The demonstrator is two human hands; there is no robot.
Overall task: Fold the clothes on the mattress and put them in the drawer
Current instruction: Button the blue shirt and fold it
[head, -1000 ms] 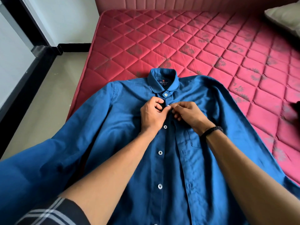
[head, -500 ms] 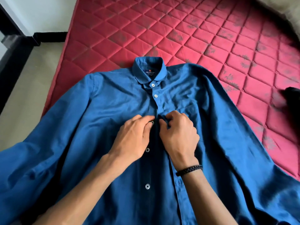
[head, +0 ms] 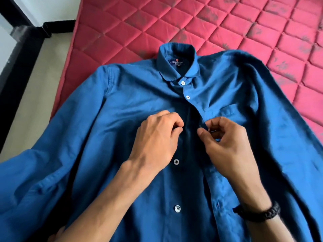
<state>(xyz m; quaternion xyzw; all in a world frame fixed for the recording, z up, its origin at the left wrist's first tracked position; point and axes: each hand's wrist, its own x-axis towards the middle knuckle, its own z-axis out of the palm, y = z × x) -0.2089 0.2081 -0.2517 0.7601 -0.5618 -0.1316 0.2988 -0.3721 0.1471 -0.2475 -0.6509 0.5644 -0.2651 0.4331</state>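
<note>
Head view: the left hand (head: 157,138) and right hand (head: 225,145), half a second ago pressed together, have parted, each pinching one front edge of the blue shirt (head: 108,123) spread on the red mattress (head: 227,27), so buttoning, not folding, goes on.

Soft daylight falls evenly from the upper left, bright on the pale floor (head: 29,95) and red mattress (head: 227,28). The blue shirt (head: 108,130) reads dark, with deep shadow along its front opening between the hands. Edges bend from the wide lens; the lower right corner is smeared by motion blur.
</note>
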